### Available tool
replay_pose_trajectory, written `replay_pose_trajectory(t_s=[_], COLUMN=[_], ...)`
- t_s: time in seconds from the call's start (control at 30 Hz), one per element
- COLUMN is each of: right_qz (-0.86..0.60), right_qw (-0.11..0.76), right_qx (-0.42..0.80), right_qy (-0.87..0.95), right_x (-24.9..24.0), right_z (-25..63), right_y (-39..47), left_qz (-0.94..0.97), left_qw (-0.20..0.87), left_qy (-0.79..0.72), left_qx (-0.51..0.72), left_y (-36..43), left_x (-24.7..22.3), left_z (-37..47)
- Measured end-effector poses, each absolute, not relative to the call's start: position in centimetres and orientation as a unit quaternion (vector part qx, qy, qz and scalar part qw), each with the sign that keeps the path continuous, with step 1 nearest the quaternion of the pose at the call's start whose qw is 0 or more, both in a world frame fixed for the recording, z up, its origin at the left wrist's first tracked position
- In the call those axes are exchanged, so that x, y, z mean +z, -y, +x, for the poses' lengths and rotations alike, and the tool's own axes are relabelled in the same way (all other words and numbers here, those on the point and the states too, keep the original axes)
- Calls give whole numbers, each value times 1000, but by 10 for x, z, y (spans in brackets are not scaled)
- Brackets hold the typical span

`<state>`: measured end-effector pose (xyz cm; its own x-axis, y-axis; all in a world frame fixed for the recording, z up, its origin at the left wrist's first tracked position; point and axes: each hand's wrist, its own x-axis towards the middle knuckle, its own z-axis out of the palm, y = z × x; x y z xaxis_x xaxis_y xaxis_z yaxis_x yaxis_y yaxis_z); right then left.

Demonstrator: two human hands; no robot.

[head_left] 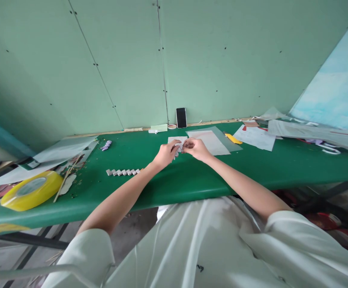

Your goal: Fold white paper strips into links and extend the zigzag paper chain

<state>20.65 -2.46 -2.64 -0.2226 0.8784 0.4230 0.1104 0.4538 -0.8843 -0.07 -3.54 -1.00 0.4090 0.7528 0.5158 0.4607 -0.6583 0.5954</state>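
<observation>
Over the middle of the green table (pixel 144 190), my left hand (pixel 166 155) and my right hand (pixel 197 149) meet with fingers closed in a pinch. Between them is a small white piece of paper (pixel 179 147), partly hidden by the fingers. Just behind it lies a pale square sheet (pixel 174 139). A zigzag row of small folded grey-white pieces (pixel 123 172) rests left of my left forearm, which covers its right end. Beside my right hand lies a white sheet (pixel 214 142) on a larger translucent one.
A black phone (pixel 181 118) leans upright against the green wall. To the right are a yellow cutter (pixel 233 139) and loose papers (pixel 256 137). A yellow tape roll (pixel 46 190), thin sticks (pixel 66 178) and a small purple item (pixel 106 145) are on the left.
</observation>
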Motion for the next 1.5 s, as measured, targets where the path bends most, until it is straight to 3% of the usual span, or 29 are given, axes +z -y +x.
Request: replay_pose_trajectory(t_s=[0.4, 0.83, 1.5], right_qz=[-363, -354, -356], right_qw=[449, 483, 525], right_qx=[377, 385, 291], right_qy=[725, 702, 716], right_x=[-30, -25, -24], right_z=[217, 216, 211], right_y=[18, 20, 21], left_qz=[847, 839, 859], left_qw=[139, 220, 172], left_qy=[-391, -340, -323], left_qx=[333, 365, 359], left_y=[35, 32, 33], left_x=[-12, -13, -10], left_z=[1, 1, -1])
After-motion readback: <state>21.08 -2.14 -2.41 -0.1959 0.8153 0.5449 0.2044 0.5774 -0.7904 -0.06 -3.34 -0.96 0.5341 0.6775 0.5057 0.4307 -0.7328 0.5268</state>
